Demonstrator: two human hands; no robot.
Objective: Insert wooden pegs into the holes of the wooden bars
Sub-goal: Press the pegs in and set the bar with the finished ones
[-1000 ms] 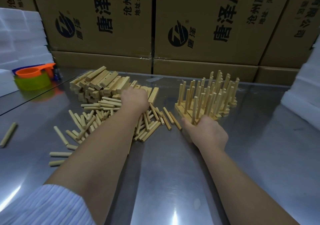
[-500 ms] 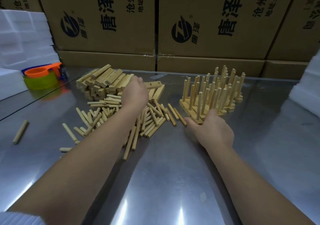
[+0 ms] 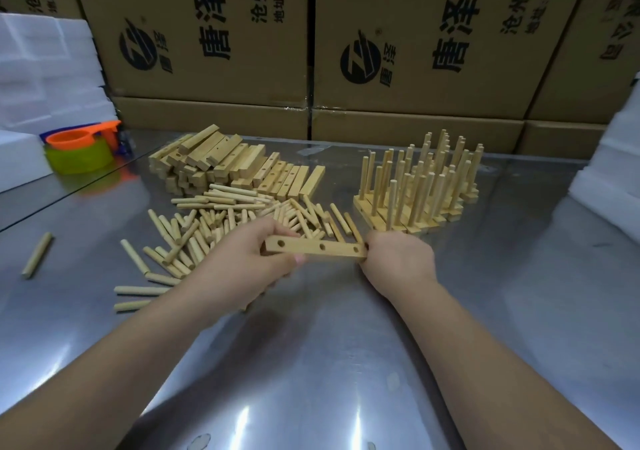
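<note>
A wooden bar (image 3: 317,249) with three holes lies level just above the steel table, in front of me. My left hand (image 3: 242,262) grips its left end, thumb under the front edge. My right hand (image 3: 398,262) holds its right end. Behind the bar, loose wooden pegs (image 3: 214,221) lie scattered in a heap. Further back sits a stack of empty bars (image 3: 225,165). To the right stands a group of finished bars with upright pegs (image 3: 419,190).
The steel table (image 3: 502,294) is backed by large cardboard boxes (image 3: 415,51). Orange and green plastic cups (image 3: 78,152) sit at the far left beside white foam blocks (image 3: 41,69). A single peg (image 3: 37,255) lies apart at the left. More white foam (image 3: 613,172) is at the right edge.
My left hand has come back from the bar stack with one bar in it. My right hand has left the finished group and taken the bar's right end.
</note>
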